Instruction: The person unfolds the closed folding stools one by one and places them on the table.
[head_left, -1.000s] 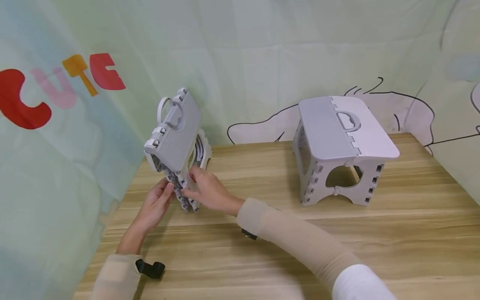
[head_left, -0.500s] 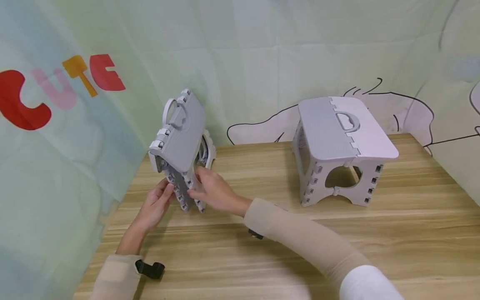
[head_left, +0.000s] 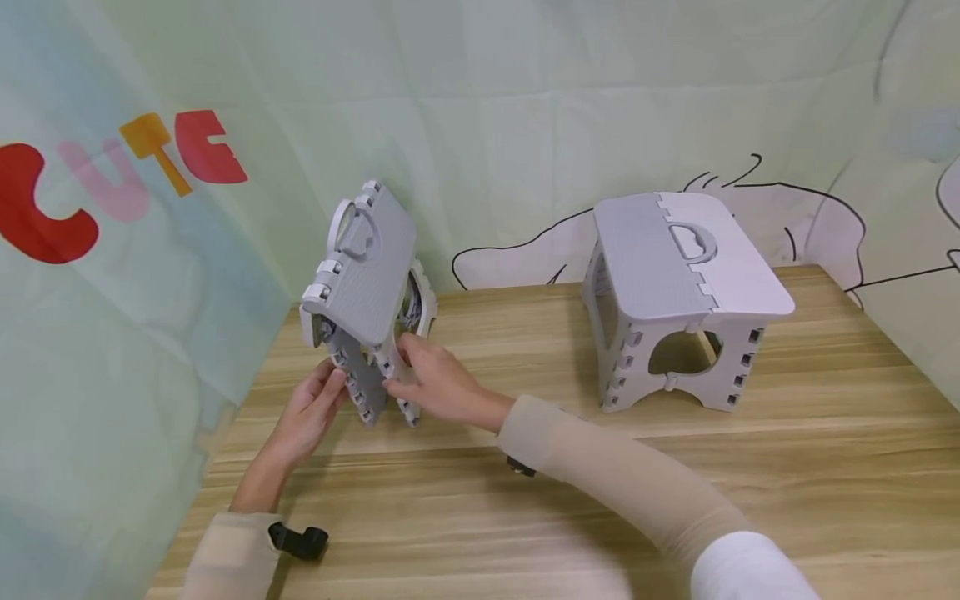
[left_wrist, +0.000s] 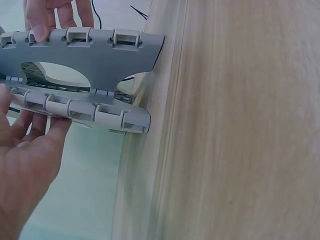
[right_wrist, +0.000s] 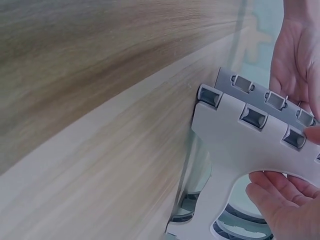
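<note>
A grey-and-white folding stool point(head_left: 378, 271) stands partly unfolded at the table's back left, its top bent at the middle hinge and its handle raised. My left hand point(head_left: 307, 412) grips the near edge of its left leg panel, thumb on the inner side; in the left wrist view the fingers of that hand point(left_wrist: 32, 160) lie behind the panel. On the right leg panel point(right_wrist: 235, 135), my right hand point(head_left: 446, 385) has its thumb at the hinged edge and its fingers in the cutout. A gap shows between the two panels.
A second folding stool point(head_left: 652, 258), fully unfolded, stands at the right of the wooden table point(head_left: 465, 508). Printed cloth point(head_left: 510, 150) hangs behind and to the left, close to the held stool. Each wrist carries a black camera point(head_left: 300, 542).
My right hand has moved right, drawing the right leg panel away from the left one. The stool's top has shifted slightly right and the gap has widened. My left hand stays nearly still.
</note>
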